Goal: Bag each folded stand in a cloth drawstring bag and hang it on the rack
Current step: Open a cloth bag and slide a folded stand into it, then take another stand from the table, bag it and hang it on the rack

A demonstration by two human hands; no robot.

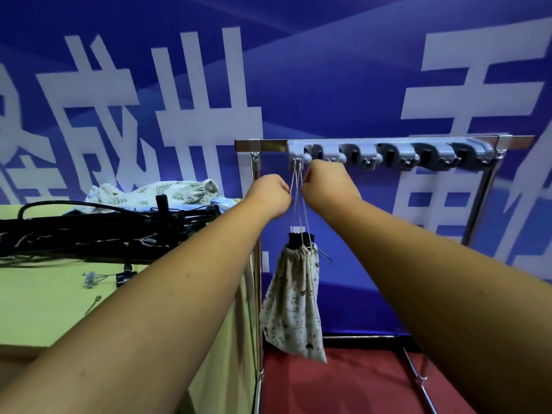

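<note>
Facing a blue backdrop [328,85], we see the green surface [44,309] at left and the chrome rack [268,144] just beside it. Black folded stands [104,231] lie on the surface, spare bags [155,192] behind them. One filled bag [295,303] hangs under the rack's grey hook strip [388,153], a stand [298,236] showing black at its mouth. Our left grip [270,195] and right grip [325,180], fingers curled, each pinch its cords [303,209], which run up to the leftmost hook [297,162].
</note>
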